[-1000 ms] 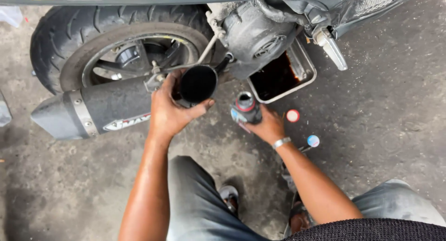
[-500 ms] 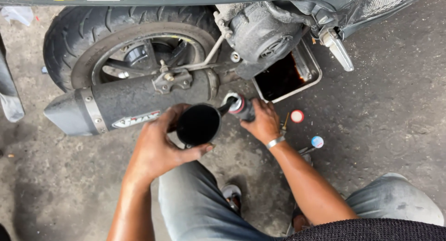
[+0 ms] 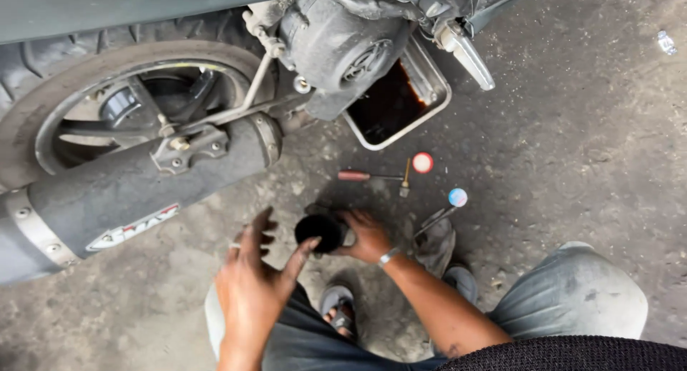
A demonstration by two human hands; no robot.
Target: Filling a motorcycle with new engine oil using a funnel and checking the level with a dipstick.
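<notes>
Right hand (image 3: 368,235) grips the black funnel (image 3: 318,231); left hand (image 3: 254,285) spread open beside it. Light, likely oily — hold the rim.

A long red-and-white label (image 3: 134,226) runs slantwise along the dark exhaust muffler (image 3: 129,192), low at the motorcycle's rear wheel; no packages or screens show.

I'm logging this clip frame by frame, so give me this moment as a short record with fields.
setting: concrete ground beside a scooter's rear wheel and exhaust
left hand: open, thumb against a black funnel
right hand: gripping the funnel's far side
drain pan: under the engine, holding dark oil
loose items: screwdriver, red cap, blue cap
</notes>
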